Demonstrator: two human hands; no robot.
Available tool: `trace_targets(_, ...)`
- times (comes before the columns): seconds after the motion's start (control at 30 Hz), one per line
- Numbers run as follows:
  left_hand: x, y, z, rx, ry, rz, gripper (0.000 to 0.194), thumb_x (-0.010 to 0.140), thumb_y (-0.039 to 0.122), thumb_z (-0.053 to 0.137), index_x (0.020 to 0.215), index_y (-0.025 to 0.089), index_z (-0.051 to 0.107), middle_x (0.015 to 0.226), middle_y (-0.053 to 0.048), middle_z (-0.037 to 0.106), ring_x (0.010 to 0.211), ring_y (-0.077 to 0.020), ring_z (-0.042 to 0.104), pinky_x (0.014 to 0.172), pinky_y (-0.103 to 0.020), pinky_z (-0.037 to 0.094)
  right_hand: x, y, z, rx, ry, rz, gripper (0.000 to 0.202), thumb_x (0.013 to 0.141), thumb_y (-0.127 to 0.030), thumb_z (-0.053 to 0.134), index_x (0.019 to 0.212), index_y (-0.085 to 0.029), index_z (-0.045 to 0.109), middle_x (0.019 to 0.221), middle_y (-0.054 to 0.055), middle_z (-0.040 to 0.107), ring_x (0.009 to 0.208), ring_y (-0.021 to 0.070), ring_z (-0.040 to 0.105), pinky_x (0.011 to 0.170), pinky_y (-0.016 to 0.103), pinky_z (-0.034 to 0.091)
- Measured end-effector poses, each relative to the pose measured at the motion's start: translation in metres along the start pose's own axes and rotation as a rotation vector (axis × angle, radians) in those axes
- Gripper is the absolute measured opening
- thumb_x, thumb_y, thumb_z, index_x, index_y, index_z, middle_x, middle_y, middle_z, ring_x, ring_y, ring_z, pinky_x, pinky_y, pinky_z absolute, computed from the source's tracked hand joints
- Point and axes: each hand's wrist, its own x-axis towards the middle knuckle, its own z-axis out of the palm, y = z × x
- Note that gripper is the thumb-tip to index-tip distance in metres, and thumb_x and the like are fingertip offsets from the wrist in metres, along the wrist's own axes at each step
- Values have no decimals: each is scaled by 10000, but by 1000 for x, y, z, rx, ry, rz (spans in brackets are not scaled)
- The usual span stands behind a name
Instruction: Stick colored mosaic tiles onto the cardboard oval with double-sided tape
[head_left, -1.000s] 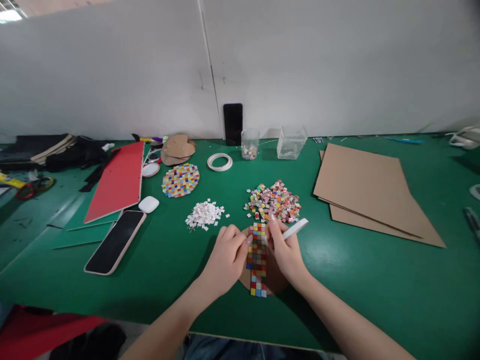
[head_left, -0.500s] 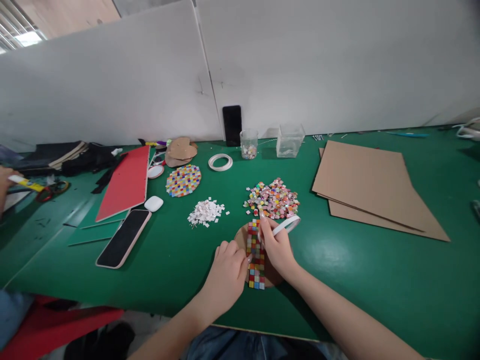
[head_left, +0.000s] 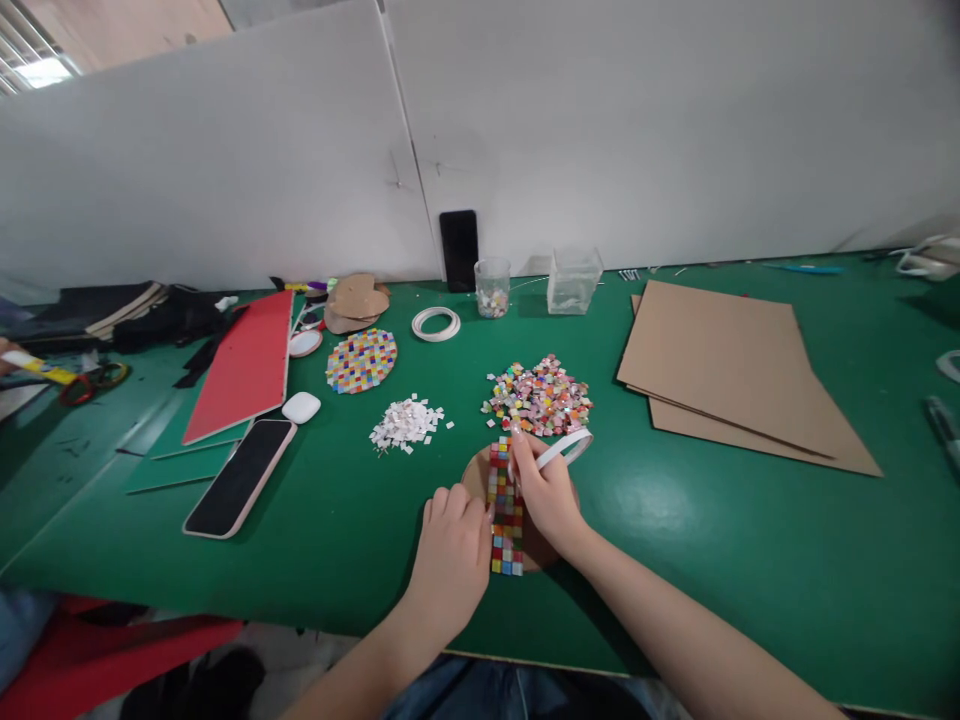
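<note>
Glossy green worktop (head_left: 675, 600) fills the foreground, its near edge crossing above the wearer's jeans. Just beyond that edge, the left hand (head_left: 454, 545) rests at the left side of a round, flat brown cardboard disc (head_left: 541, 550), fingers bent; whether they pinch anything I cannot tell. On the disc lies a long strip of small square glossy mosaic tiles (head_left: 507, 552), about three columns wide, mixing red, yellow, pale blue, white and amber, and running from the disc's near edge to its far edge. Left fingertips meet the strip's left side, while the right hand (head_left: 551, 497) leans over its right side, thumb and forefinger close to the tiles and the other fingers curled around a thin white ring-shaped band (head_left: 556, 450). Both hands cover parts of the disc, and the right fingertips hide some tiles; what lies beneath those tips is hard to make out. Near the disc's far edge sits a loose heap of multicoloured square tiles (head_left: 538, 398), with a smaller heap of white square chips (head_left: 409, 424) to its left. Farther back lie an oval-looking panel covered in coloured tiles (head_left: 361, 361) and a coiled white ring (head_left: 436, 324). A clear tumbler (head_left: 493, 288) with chips at its bottom stands before a pale grey partition (head_left: 600, 120). At the left border, a co-worker's hand (head_left: 6, 354) is cut off and blurred.
</note>
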Motion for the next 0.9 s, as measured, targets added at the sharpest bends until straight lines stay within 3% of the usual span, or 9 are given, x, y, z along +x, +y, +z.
trace_targets(0.27, -10, -2, -1, -48, -68, -12, 272, 894, 127, 294, 716, 157, 499, 776, -54, 457, 731, -205, 408, 643, -339, 321, 0, 1, 1, -4, -10, -5, 406, 890, -460, 384, 569, -214, 344, 483, -72, 278, 444, 100, 267, 433, 235, 217)
trace_targets(0.9, -9, 1, 1, 17, -36, -15, 251, 886, 129, 334, 710, 165, 509, 767, -45, 459, 724, -200, 420, 631, -325, 321, 0, 3, 1, 17, -6, -38, 371, 892, -372, 399, 565, -205, 347, 495, -75, 257, 455, 90, 246, 432, 226, 219)
